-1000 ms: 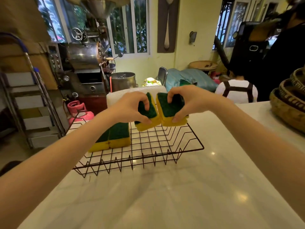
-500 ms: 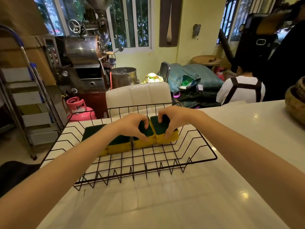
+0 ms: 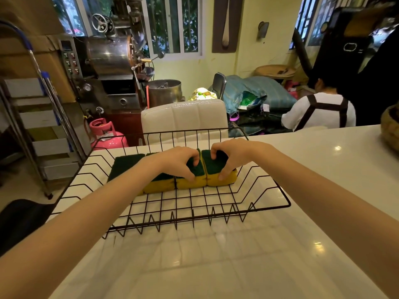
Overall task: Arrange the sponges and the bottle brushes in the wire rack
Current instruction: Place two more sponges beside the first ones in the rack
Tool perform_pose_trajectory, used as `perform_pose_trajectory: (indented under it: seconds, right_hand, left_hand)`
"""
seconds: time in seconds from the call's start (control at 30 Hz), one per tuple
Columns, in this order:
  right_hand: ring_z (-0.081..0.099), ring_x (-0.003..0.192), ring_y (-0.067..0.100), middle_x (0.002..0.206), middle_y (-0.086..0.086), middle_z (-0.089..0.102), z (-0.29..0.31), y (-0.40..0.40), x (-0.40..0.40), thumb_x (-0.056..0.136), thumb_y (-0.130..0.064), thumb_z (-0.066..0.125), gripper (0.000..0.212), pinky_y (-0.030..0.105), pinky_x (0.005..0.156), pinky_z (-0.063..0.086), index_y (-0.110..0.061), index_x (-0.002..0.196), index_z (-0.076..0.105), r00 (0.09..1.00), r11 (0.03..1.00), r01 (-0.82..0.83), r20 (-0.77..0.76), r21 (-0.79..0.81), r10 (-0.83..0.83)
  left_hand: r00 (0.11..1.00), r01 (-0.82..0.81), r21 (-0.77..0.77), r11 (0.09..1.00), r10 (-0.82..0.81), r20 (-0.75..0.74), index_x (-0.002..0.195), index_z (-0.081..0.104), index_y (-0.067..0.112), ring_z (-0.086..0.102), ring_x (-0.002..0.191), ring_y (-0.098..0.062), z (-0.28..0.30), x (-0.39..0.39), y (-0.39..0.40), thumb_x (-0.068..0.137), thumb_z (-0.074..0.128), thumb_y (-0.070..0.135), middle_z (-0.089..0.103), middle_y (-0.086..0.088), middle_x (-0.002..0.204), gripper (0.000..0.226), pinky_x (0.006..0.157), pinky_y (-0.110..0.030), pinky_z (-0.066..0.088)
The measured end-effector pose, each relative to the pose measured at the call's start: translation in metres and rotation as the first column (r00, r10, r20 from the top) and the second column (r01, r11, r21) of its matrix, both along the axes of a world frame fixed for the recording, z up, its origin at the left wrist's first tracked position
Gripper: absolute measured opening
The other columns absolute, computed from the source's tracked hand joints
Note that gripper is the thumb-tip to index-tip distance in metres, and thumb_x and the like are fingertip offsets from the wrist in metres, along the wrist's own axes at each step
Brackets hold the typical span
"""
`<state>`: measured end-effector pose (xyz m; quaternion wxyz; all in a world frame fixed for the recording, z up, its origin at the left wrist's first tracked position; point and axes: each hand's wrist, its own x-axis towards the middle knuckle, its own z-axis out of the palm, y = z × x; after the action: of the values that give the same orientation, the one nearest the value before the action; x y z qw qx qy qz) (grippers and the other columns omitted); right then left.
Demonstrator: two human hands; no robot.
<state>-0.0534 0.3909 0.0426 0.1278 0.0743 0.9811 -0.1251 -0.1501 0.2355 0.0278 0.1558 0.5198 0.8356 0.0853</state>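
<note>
A black wire rack (image 3: 269, 205) sits on the white counter. Inside it lies a row of yellow sponges with green scouring tops. My left hand (image 3: 177, 161) grips one sponge (image 3: 192, 180) near the middle of the row. Beside it, my right hand (image 3: 231, 156) grips the sponge at the right end (image 3: 224, 179). Both held sponges rest on the rack floor and touch each other. Two more sponges (image 3: 127, 165) lie to the left, partly hidden by my left forearm. No bottle brush is in view.
The white counter (image 3: 216, 266) stretches toward me in front of the rack. A woven basket (image 3: 390, 128) sits at the counter's far right edge. Behind the counter stand a white chair back (image 3: 183, 119), a pink gas cylinder (image 3: 105, 134), and a seated person (image 3: 319, 111).
Both hands came down from above the rack with a sponge each and set them on the rack floor, to the right of the sponges lying there.
</note>
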Motion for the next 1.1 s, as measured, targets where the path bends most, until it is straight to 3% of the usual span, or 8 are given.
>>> perform_pose_trajectory:
  seconds: [0.1, 0.2, 0.33, 0.43, 0.63, 0.87, 1.0, 1.1]
  right_hand:
    - [0.044, 0.095, 0.020, 0.107, -0.003, 0.044, -0.001, 0.000, 0.002, 0.067, -0.038, 0.076, 0.057, 0.032, 0.077, 0.036, -0.023, 0.114, 0.047, 1.000, 0.999, -0.005, -0.025, 0.034, 0.006]
    - [0.047, 0.099, 0.022, 0.107, -0.001, 0.049, -0.004, -0.003, 0.003, 0.067, -0.045, 0.073, 0.058, 0.032, 0.082, 0.033, -0.025, 0.115, 0.047, 0.999, 0.989, -0.036, -0.022, 0.141, 0.040]
    - [0.039, 0.120, 0.028, 0.121, 0.007, 0.052, -0.003, -0.015, 0.002, 0.070, -0.052, 0.067, 0.061, 0.041, 0.102, 0.030, -0.025, 0.121, 0.050, 0.994, 0.915, -0.092, -0.015, 0.394, 0.106]
    - [0.037, 0.116, 0.028, 0.118, 0.009, 0.048, 0.001, -0.024, 0.010, 0.074, -0.052, 0.061, 0.057, 0.038, 0.093, 0.035, -0.023, 0.123, 0.052, 0.992, 0.862, -0.108, -0.004, 0.496, 0.127]
    - [0.056, 0.103, 0.025, 0.118, 0.008, 0.060, -0.002, -0.033, 0.038, 0.079, -0.032, 0.062, 0.054, 0.032, 0.079, 0.045, -0.020, 0.128, 0.042, 0.981, 0.986, 0.044, -0.196, 0.159, -0.012]
    - [0.051, 0.117, 0.019, 0.135, 0.008, 0.050, 0.025, -0.063, 0.093, 0.082, -0.026, 0.063, 0.065, 0.023, 0.083, 0.039, -0.022, 0.138, 0.031, 0.896, 0.982, 0.022, -0.431, -0.187, -0.102]
    - [0.050, 0.109, 0.007, 0.128, -0.002, 0.053, 0.025, -0.089, 0.147, 0.084, -0.026, 0.062, 0.051, 0.010, 0.079, 0.040, -0.024, 0.131, 0.041, 0.776, 0.963, -0.074, -0.621, -0.259, -0.107]
    - [0.053, 0.101, 0.000, 0.117, -0.012, 0.055, 0.015, -0.105, 0.192, 0.082, -0.031, 0.063, 0.044, 0.012, 0.083, 0.043, -0.027, 0.123, 0.048, 0.807, 0.962, -0.135, -0.590, -0.236, -0.031]
  left_hand:
    - [1.000, 0.001, 0.014, 1.000, -0.001, -0.005, 0.090, 0.045, 0.020, 0.043, 0.078, -0.014, -0.006, 0.002, 0.000, 0.072, 0.067, 0.025, 0.046, -0.002, 0.104, 0.029, 0.060, -0.023, 0.034]
    - [0.999, 0.006, -0.002, 1.000, -0.006, -0.038, 0.090, 0.045, 0.021, 0.043, 0.102, -0.020, -0.009, 0.004, -0.001, 0.074, 0.065, 0.026, 0.032, -0.007, 0.140, 0.026, 0.076, -0.028, 0.037]
    - [0.986, 0.004, -0.048, 0.999, -0.012, -0.165, 0.100, 0.049, 0.016, 0.039, 0.102, -0.019, -0.008, 0.011, -0.001, 0.075, 0.063, 0.031, 0.035, -0.009, 0.135, 0.032, 0.084, -0.031, 0.036]
    - [0.976, -0.037, -0.076, 0.996, 0.020, -0.217, 0.110, 0.050, 0.016, 0.039, 0.114, -0.024, -0.003, 0.018, -0.002, 0.075, 0.061, 0.034, 0.035, -0.011, 0.135, 0.041, 0.094, -0.035, 0.037]
    - [0.988, -0.079, -0.152, 0.985, 0.057, -0.144, 0.133, 0.037, 0.019, 0.034, 0.122, -0.028, 0.019, 0.046, -0.026, 0.085, 0.042, 0.052, 0.035, -0.012, 0.134, 0.059, 0.103, -0.043, 0.034]
    - [0.994, -0.050, 0.101, 0.994, 0.040, 0.099, 0.143, 0.003, 0.022, 0.027, 0.136, -0.018, 0.046, 0.107, -0.068, 0.086, 0.035, 0.053, 0.022, -0.001, 0.153, 0.073, 0.110, -0.031, 0.021]
    - [0.994, 0.080, 0.232, 0.969, -0.095, 0.056, 0.141, 0.017, 0.032, 0.030, 0.130, -0.005, 0.051, 0.153, -0.107, 0.078, 0.035, 0.064, 0.028, 0.012, 0.148, 0.073, 0.108, -0.026, 0.026]
    - [0.985, 0.143, 0.204, 0.969, -0.160, 0.070, 0.137, 0.012, 0.046, 0.022, 0.125, 0.012, 0.045, 0.181, -0.138, 0.071, 0.039, 0.067, 0.019, 0.032, 0.140, 0.074, 0.098, -0.011, 0.026]
